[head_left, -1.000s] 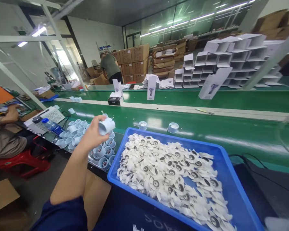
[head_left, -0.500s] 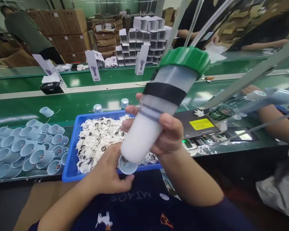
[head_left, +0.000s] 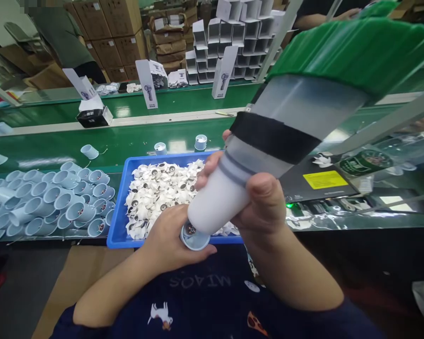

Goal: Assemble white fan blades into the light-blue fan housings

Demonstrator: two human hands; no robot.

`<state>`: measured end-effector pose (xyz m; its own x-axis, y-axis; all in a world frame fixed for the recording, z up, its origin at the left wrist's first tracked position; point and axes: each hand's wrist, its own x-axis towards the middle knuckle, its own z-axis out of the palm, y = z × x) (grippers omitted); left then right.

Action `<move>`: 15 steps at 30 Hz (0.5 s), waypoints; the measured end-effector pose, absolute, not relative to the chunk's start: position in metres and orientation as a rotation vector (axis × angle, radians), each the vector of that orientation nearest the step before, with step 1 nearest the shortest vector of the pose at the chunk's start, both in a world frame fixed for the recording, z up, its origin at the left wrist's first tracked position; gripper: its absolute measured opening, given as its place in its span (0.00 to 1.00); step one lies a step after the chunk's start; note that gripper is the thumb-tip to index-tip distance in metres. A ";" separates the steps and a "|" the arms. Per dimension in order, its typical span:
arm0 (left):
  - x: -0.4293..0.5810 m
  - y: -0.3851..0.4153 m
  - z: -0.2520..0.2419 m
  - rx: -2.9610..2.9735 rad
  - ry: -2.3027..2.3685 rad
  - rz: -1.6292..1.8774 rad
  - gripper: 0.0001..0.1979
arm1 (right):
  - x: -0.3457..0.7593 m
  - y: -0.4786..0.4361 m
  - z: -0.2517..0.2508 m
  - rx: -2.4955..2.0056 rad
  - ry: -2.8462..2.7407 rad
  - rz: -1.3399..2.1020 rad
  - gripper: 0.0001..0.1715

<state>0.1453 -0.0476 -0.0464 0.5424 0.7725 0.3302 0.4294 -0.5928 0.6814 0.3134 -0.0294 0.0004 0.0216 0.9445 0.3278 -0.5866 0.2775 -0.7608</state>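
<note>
Lifted nearer the camera than before, the green-capped frosted plastic tube (head_left: pixel 212 202) sits clenched in the right hand (head_left: pixel 261 202), its white lower end against a pale blue plastic cup (head_left: pixel 194 239) grasped by the left hand (head_left: pixel 173 235), above the blue tray (head_left: pixel 117 230) of white dark-centred pieces (head_left: pixel 159 197).

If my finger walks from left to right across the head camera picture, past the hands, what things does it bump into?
Pale blue plastic cups → blue plastic tray → left hand holding a pale blue cup → right hand gripping a green-capped tube → black package with a yellow label
</note>
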 end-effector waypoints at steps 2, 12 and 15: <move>0.145 -0.047 -0.047 2.259 0.974 0.847 0.18 | 0.314 -0.030 -0.001 -0.463 -0.933 1.251 0.24; 0.134 -0.041 -0.043 2.317 0.982 0.441 0.37 | 0.332 -0.031 0.000 -0.564 -0.852 1.243 0.28; 0.101 -0.031 -0.046 2.266 1.231 0.352 0.42 | 0.376 -0.045 -0.015 -0.666 -0.819 1.133 0.35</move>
<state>0.1012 -0.0307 -0.0464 0.5504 0.8345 -0.0239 0.6959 -0.4428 0.5654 0.3760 -0.0450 -0.0147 0.2036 0.9538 0.2211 -0.5088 0.2960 -0.8084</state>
